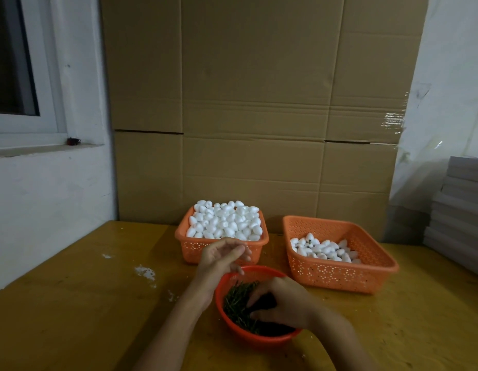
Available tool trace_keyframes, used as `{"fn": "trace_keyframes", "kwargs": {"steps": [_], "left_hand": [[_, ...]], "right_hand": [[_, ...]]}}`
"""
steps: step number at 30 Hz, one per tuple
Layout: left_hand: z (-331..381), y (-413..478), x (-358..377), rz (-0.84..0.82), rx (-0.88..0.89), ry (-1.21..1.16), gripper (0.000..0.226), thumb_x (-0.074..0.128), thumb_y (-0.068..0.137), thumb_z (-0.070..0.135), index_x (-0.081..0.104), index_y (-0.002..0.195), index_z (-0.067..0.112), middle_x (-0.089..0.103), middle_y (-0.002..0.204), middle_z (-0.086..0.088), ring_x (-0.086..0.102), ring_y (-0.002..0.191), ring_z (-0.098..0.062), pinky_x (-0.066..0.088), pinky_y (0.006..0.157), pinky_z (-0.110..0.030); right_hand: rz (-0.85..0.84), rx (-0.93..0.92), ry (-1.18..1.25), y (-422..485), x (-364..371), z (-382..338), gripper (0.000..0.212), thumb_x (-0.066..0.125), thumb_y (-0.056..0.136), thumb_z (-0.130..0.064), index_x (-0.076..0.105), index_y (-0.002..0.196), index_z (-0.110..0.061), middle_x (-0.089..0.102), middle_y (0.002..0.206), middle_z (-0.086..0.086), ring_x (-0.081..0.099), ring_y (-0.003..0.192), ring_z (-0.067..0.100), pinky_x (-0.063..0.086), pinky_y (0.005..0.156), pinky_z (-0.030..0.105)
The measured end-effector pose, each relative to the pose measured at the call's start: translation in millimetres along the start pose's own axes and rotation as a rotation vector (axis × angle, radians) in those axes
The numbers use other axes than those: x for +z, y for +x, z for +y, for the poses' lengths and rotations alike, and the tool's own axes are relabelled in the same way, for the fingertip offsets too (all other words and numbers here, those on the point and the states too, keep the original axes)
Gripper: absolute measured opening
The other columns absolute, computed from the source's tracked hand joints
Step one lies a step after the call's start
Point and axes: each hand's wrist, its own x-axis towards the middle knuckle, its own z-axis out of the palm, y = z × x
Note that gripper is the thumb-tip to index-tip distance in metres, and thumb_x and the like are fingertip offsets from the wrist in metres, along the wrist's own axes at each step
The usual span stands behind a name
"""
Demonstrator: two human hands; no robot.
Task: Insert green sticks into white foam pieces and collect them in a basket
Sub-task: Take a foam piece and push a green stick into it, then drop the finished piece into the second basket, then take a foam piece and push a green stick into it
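Note:
An orange basket (195, 253) at the back centre is heaped with plain white foam pieces (224, 220). A second orange basket (339, 277) to its right holds a lower layer of foam pieces (323, 250), some with green sticks in them. A round red bowl (232, 325) in front holds a pile of green sticks (237, 303). My right hand (283, 301) is down in the bowl, fingers and thumb curled together on the sticks. My left hand (221, 257) hovers in front of the heaped basket with loosely curled fingers, and I see nothing in it.
Everything stands on a yellow wooden table (85, 303) with white foam crumbs (145, 271) on its left part. Flattened cardboard (259, 116) leans against the wall behind. A stack of white sheets (459, 210) sits at the right edge. A window (23, 76) is at the left.

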Motion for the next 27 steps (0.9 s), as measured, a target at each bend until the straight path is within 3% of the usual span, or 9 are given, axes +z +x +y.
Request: {"fn": "trace_keyframes", "kwargs": {"steps": [2, 5, 9, 12, 15, 18, 23, 25, 27], "left_hand": [[1.7, 3.0, 1.8, 0.040, 0.051, 0.001, 0.013, 0.077, 0.090, 0.016, 0.078, 0.102, 0.010, 0.077, 0.100, -0.018, 0.075, 0.089, -0.026, 0.060, 0.066, -0.031], [-0.7, 12.2, 2.4, 0.235, 0.190, 0.256, 0.013, 0.074, 0.094, 0.006, 0.076, 0.096, 0.019, 0.077, 0.091, -0.008, 0.070, 0.076, -0.017, 0.059, 0.070, -0.028], [-5.3, 25.2, 3.3, 0.366, 0.350, 0.621, 0.017, 0.070, 0.094, 0.006, 0.073, 0.094, 0.022, 0.073, 0.094, 0.007, 0.068, 0.092, -0.009, 0.055, 0.083, -0.028], [-7.7, 39.4, -2.6, 0.227, 0.446, 1.142, 0.021, 0.062, 0.100, 0.014, 0.075, 0.112, 0.025, 0.068, 0.115, 0.010, 0.059, 0.113, -0.004, 0.049, 0.094, -0.023], [-4.8, 54.3, -4.5, 0.011, 0.280, 1.465, 0.031, 0.044, 0.110, 0.030, 0.069, 0.129, 0.026, 0.070, 0.125, 0.003, 0.062, 0.115, -0.014, 0.049, 0.098, -0.034], [0.9, 65.1, -4.1, -0.136, 0.130, 1.780, 0.045, 0.028, 0.113, 0.042, 0.066, 0.124, 0.022, 0.070, 0.121, -0.004, 0.064, 0.106, -0.024, 0.048, 0.095, -0.043], [3.7, 79.0, 1.8, -0.228, -0.124, 1.693, 0.063, 0.022, 0.107, 0.065, 0.068, 0.130, 0.029, 0.069, 0.127, -0.003, 0.062, 0.119, -0.028, 0.040, 0.107, -0.050], [3.1, 79.5, 1.8, -0.209, -0.114, 1.650, 0.063, 0.024, 0.107, 0.066, 0.072, 0.121, 0.027, 0.072, 0.120, -0.002, 0.064, 0.115, -0.027, 0.039, 0.108, -0.050], [0.5, 77.5, 1.3, -0.170, -0.054, 1.636, 0.063, 0.027, 0.107, 0.066, 0.073, 0.099, 0.023, 0.074, 0.102, 0.000, 0.066, 0.101, -0.023, 0.042, 0.104, -0.048]], "right_hand": [[-0.007, 0.004, 0.023, -0.1, -0.1, 1.1, 0.026, 0.071, 0.097, -0.044, 0.077, 0.120, -0.033, 0.072, 0.127, -0.018, 0.062, 0.118, 0.001, 0.048, 0.104, 0.030], [-0.018, 0.011, 0.052, 1.2, 0.5, 3.6, 0.027, 0.071, 0.096, -0.046, 0.078, 0.119, -0.033, 0.072, 0.126, -0.019, 0.062, 0.117, -0.002, 0.048, 0.104, 0.028], [-0.025, 0.007, 0.059, 4.7, -0.6, 4.8, 0.027, 0.071, 0.096, -0.046, 0.078, 0.119, -0.033, 0.072, 0.127, -0.020, 0.061, 0.119, -0.003, 0.047, 0.104, 0.025], [-0.039, -0.003, 0.073, 6.3, 0.3, 4.1, 0.026, 0.071, 0.097, -0.045, 0.078, 0.119, -0.033, 0.072, 0.127, -0.020, 0.061, 0.120, -0.004, 0.048, 0.105, 0.025], [-0.015, 0.013, 0.082, 5.4, 1.2, 6.2, 0.026, 0.072, 0.095, -0.047, 0.079, 0.117, -0.033, 0.073, 0.123, -0.023, 0.063, 0.116, -0.006, 0.049, 0.104, 0.026], [-0.027, 0.011, 0.079, 6.2, 0.5, 4.3, 0.027, 0.072, 0.095, -0.047, 0.079, 0.117, -0.034, 0.073, 0.123, -0.023, 0.063, 0.116, -0.006, 0.049, 0.103, 0.026], [-0.020, 0.024, 0.074, 5.4, 2.9, 4.0, 0.027, 0.073, 0.094, -0.048, 0.079, 0.117, -0.034, 0.074, 0.123, -0.022, 0.064, 0.115, -0.004, 0.050, 0.103, 0.027], [-0.020, 0.026, 0.073, 4.4, 2.2, 4.1, 0.027, 0.073, 0.095, -0.048, 0.079, 0.117, -0.034, 0.073, 0.123, -0.022, 0.063, 0.116, -0.004, 0.050, 0.103, 0.029], [-0.025, 0.029, 0.072, 4.4, 0.8, 4.0, 0.028, 0.072, 0.095, -0.048, 0.078, 0.118, -0.034, 0.073, 0.125, -0.021, 0.062, 0.117, -0.004, 0.049, 0.104, 0.030]]}}
